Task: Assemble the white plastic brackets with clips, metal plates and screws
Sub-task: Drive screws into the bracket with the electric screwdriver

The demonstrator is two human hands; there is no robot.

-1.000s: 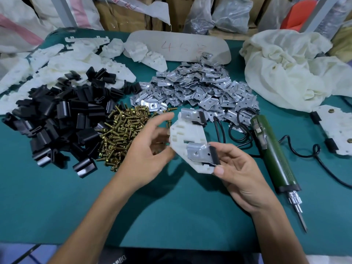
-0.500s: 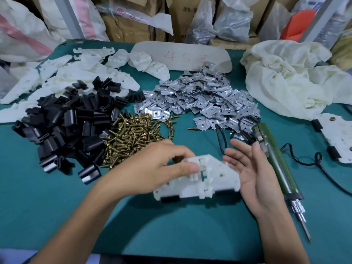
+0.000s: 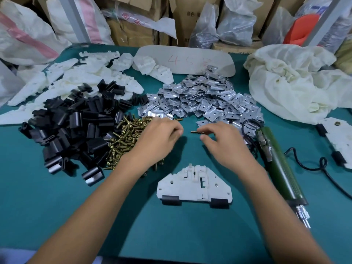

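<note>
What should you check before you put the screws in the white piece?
1. White bracket lying flat on the table: ok.
2. Both black clips on its near edge: ok.
3. Metal plates on the bracket: cannot tell, none show on this side.
4. Right hand has a screw: ok, pinched at the fingertips.
5. Left hand has a screw: cannot tell, the fingers hide it.
6. Green screwdriver within reach: ok, lying beside the right hand.

A teal tabletop (image 3: 57,206) fills the foreground. Behind its far edge stand stacked cardboard boxes (image 3: 133,29), white woven sacks (image 3: 24,35) and clear plastic bags (image 3: 236,25), crowded together. Light falls evenly.
</note>
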